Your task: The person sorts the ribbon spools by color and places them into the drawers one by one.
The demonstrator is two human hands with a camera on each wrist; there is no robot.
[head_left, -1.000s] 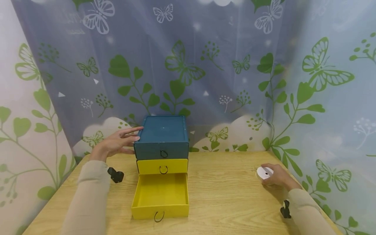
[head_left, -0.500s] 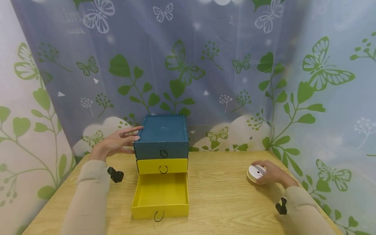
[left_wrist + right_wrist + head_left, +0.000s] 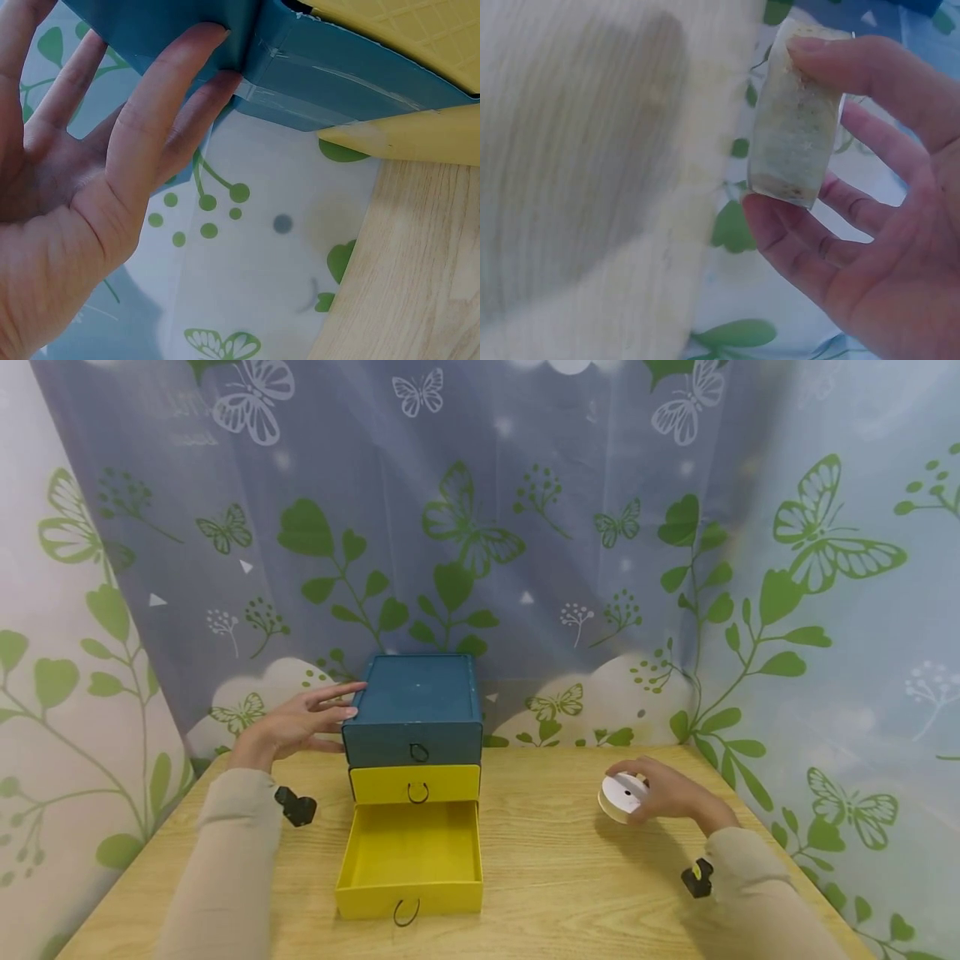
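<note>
A white round spool (image 3: 619, 792) with a small dark centre hole is held above the table by my right hand (image 3: 671, 789), thumb and fingertips pinching its rim. In the right wrist view, the spool (image 3: 799, 127) shows a pale, translucent wound edge. My left hand (image 3: 300, 722) rests its fingertips on the left side of a blue drawer cabinet (image 3: 416, 689), fingers spread and nearly straight. Its yellow bottom drawer (image 3: 408, 900) is pulled far out, with a bare yellow inside. The yellow middle drawer (image 3: 382, 787) sticks out a little; the blue top drawer (image 3: 382, 747) is closed.
The wooden table (image 3: 540, 860) carries the cabinet left of its middle. A patterned curtain (image 3: 555, 635) hangs close behind and along both sides. Thin dark loop pulls hang on the drawer fronts. The right hand's shadow falls on the table.
My right hand has carried the spool leftward from the table's right side, closer to the cabinet. The left hand and the drawers have stayed put.
</note>
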